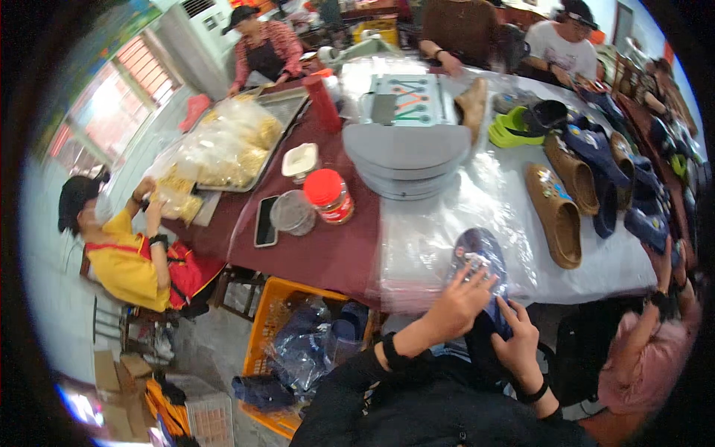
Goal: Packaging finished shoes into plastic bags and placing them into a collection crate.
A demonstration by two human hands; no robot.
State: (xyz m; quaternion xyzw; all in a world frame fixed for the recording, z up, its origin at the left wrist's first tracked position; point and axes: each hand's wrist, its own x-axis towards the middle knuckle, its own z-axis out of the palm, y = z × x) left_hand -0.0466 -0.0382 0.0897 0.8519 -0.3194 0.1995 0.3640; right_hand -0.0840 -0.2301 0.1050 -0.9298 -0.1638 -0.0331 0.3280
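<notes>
A dark blue clog (477,242) in a clear plastic bag stands out over the near edge of the table in front of me. My left hand (462,302) is closed on its upper part, the fingertips beside small pale ornaments. The hand and the bag are slightly blurred. My right hand (518,339) lies against the lower right side of the dark blue footwear, fingers stretched and thumb apart. Below, a dark part of it runs down toward my lap, partly hidden by my hands. Flat clear plastic bags (413,253) lie on the table just beyond my left hand.
Brown clogs (555,216), blue clogs and a green clog (514,130) stand at the right. Grey stacked pieces (408,153), a red-lidded jar (328,195) and a phone (266,222) lie farther off. An orange crate (262,316) holds bagged footwear. Several people work around the table.
</notes>
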